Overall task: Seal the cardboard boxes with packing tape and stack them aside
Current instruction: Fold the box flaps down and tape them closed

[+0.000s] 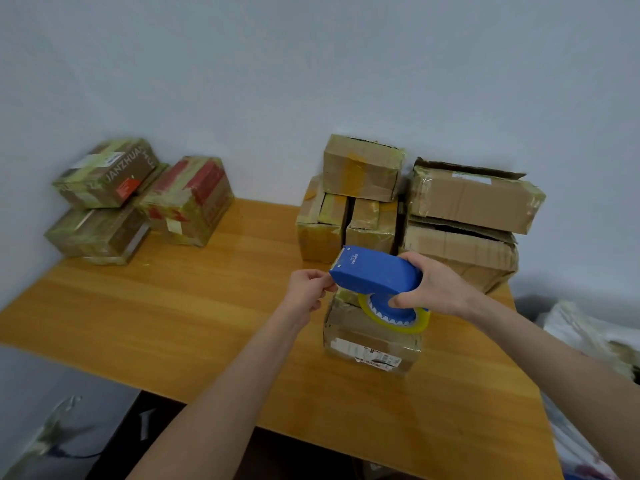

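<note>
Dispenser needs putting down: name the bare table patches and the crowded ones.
The table is bare in the middle between the left stack and the right pile, and the near strip left of the front box. Crowded around the right pile.

My tape dispenser (375, 271) is matt blue plastic, its tape roll (414, 323) glossy yellowish film. The box (349, 327) beneath is creased brown cardboard with a paper label (367, 355). The table (173, 306) is smooth wood; the stacked boxes (104, 202) at ten o'clock shine with tape.

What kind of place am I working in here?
Probably a small parcel-packing spot in a plain room: a wooden table against a bare wall, taped cardboard boxes stacked on it, and a blue tape dispenser in the right hand.
</note>
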`<action>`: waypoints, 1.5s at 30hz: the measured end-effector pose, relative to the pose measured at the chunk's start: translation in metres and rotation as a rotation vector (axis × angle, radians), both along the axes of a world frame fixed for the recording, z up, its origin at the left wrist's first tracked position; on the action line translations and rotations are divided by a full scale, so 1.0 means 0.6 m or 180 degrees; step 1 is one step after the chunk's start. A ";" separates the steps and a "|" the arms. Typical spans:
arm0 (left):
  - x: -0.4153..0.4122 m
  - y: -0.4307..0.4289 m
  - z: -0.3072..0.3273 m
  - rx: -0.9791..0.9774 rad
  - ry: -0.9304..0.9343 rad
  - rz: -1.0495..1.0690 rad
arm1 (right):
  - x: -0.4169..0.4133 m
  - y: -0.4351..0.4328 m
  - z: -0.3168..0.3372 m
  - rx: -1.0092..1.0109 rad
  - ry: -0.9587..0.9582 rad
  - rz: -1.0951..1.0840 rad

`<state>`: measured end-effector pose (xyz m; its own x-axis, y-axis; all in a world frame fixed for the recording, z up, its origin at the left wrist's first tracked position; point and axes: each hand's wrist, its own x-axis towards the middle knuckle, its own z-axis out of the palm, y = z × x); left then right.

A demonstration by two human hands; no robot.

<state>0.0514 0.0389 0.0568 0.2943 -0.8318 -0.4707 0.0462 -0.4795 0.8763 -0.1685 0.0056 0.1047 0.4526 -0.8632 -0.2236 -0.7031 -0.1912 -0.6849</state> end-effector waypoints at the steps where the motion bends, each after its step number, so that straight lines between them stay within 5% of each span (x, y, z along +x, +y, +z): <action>1: 0.001 0.003 -0.002 -0.0006 -0.0052 0.0032 | 0.003 -0.002 0.004 -0.0055 0.0039 0.0071; 25: 0.012 0.014 -0.107 0.0403 -0.0310 0.0209 | 0.010 -0.010 0.001 -0.0403 0.0756 0.0243; 29: 0.010 0.010 -0.111 0.0296 -0.0933 -0.0266 | 0.013 -0.006 -0.003 -0.0392 0.0651 0.0157; 35: 0.023 0.009 -0.096 0.0564 -0.2624 -0.0903 | 0.015 -0.004 -0.002 -0.0416 0.0644 0.0104; 40: 0.009 0.052 -0.089 -0.1403 -0.3005 -0.1522 | 0.014 -0.003 -0.004 -0.0443 0.0629 0.0089; 45: -0.005 0.061 -0.112 -0.0976 -0.3709 -0.2678 | 0.017 0.001 0.000 -0.0524 0.0737 0.0171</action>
<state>0.0486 0.0758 -0.0104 -0.2355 -0.9678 -0.0893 -0.9351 0.2006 0.2921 -0.1584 0.0064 0.1045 0.4519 -0.8726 -0.1852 -0.8229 -0.3277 -0.4641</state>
